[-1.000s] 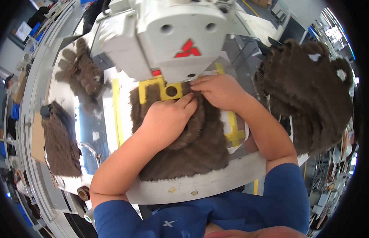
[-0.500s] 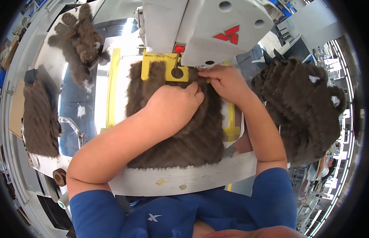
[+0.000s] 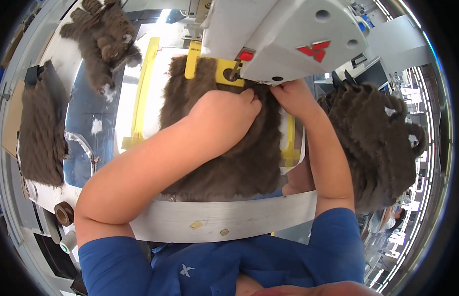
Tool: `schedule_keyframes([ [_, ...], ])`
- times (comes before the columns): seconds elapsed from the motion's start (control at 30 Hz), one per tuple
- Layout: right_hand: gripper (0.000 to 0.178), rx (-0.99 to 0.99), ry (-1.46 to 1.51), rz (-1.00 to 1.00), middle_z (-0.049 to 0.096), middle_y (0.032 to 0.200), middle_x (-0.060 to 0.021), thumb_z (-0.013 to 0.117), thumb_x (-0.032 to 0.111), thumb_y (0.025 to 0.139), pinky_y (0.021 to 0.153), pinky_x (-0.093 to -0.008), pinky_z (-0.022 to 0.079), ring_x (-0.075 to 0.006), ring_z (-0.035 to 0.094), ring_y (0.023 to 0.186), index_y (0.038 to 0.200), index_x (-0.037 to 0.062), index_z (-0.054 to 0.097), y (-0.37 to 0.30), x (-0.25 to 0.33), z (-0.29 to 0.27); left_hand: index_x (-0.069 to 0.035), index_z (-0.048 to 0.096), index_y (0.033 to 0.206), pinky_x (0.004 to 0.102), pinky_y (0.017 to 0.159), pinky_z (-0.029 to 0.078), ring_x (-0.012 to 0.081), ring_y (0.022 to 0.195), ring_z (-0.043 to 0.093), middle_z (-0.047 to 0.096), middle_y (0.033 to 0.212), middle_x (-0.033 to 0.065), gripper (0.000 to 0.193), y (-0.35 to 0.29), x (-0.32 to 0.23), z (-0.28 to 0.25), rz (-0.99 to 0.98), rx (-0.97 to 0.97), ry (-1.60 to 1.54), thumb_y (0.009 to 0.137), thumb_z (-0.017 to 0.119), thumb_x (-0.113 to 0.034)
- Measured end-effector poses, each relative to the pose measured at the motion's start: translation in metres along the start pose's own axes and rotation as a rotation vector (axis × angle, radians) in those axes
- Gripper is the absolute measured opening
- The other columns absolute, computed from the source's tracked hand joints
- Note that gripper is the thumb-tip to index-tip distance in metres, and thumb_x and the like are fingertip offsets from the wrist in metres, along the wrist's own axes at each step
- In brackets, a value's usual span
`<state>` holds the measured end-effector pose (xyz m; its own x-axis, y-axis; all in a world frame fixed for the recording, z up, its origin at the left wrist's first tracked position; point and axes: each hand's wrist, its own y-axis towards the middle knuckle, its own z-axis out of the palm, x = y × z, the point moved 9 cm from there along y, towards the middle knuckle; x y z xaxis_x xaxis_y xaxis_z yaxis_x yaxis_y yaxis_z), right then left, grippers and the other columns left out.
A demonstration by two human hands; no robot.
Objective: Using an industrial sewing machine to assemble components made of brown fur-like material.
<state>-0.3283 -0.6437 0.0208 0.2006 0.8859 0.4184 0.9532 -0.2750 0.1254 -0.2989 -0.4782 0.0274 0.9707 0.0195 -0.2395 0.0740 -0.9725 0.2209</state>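
at the white table, strip lights glowing beyond, curled hands pinch brown fur.

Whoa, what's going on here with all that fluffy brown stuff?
A person's left hand, fingers curled, rests on brown fur fabric, on the near side of a yellow plate. The right hand is at the fabric's far part, close to a white sewing machine. How tight either grip is doesn't show. A pile of fur pieces sits on the right; more brown fur lies on the left.
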Motion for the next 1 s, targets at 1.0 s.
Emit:
schedule_keyframes([
  [1.0,0.036,0.053,0.192,-0.253,0.067,0.137,-0.0153,0.063,0.007,0.093,0.104,-0.0462,0.05,-0.0368,0.064,0.122,0.128,0.0032,0.069,-0.047,0.05,0.013,0.003,0.057,0.133,0.046,0.091,0.056,0.0379,0.107,0.069,0.061,0.141,0.0202,0.045,0.004,0.017,-0.008,-0.077,0.085,0.02,0.089,0.051,-0.001],
])
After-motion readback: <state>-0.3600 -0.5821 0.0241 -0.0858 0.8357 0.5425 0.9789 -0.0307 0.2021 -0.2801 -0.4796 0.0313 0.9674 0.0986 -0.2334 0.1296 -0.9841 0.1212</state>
